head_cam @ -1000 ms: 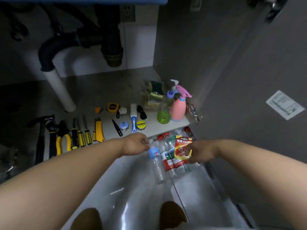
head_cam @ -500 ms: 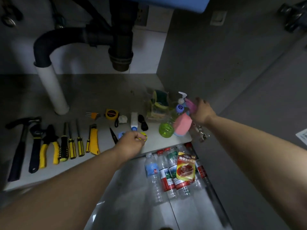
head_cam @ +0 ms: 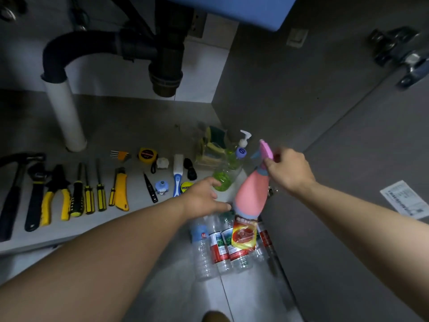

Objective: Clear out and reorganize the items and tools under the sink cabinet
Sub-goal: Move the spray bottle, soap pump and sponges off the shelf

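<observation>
— Where is the pink spray bottle point(head_cam: 251, 194)?

— Right of centre in the frame; it is lifted off the cabinet floor point(head_cam: 130, 126) and tilted, nozzle to the upper right, base to the lower left, above the water bottles point(head_cam: 218, 247) lying on the tiles point(head_cam: 185, 298).

— Which hand has it?

— The right hand point(head_cam: 287, 169); its fingers curl round the neck just under the pink trigger head.

— And the left hand point(head_cam: 202, 198)?

— Released, fingers spread, holding nothing; it reaches in from the lower left; its fingertips are just beside the bottle's base, though I cannot tell whether they touch; the thumb lies near the green bottle point(head_cam: 222, 180).

— What else is there?

— A red-and-yellow packet point(head_cam: 243, 235) rests on the water bottles; behind the green bottle stand a white pump dispenser point(head_cam: 243, 138) and a clear tub of sponges point(head_cam: 213, 145); left of centre a row of tools lies on the cabinet floor: a hammer point(head_cam: 14, 189) at the far left, yellow-handled pliers point(head_cam: 55, 194), screwdrivers point(head_cam: 88, 194), a yellow utility knife point(head_cam: 120, 189); a tape measure point(head_cam: 146, 155) sits further back; a blue-and-white brush point(head_cam: 177, 177) lies near centre; a black drain trap point(head_cam: 164, 66) hangs at the top, a white pipe point(head_cam: 66, 112) at the upper left.
</observation>
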